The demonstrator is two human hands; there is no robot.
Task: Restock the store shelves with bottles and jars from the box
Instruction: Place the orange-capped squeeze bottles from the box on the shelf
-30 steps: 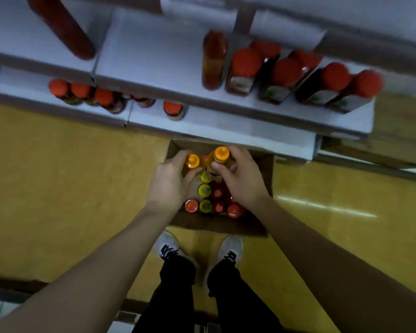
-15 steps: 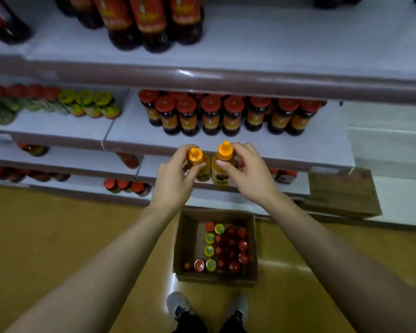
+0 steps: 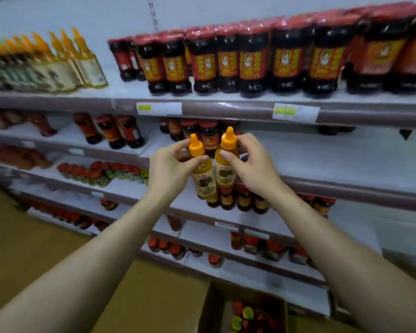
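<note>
You're mid-carry: left hand pinches one orange-capped bottle, right hand the other (necks only). Matching row sits up-left of them; aim there.

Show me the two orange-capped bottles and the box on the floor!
Left orange-capped bottle (image 3: 203, 175): head view, on its label.
Right orange-capped bottle (image 3: 226, 169): head view, on its label.
Cardboard box (image 3: 210, 308): head view, on its left wall.

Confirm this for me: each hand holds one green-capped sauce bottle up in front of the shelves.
Not quite. The head view shows orange caps, not green. The left hand holds one orange-capped sauce bottle, the right hand the other, both up before the shelves.
</note>
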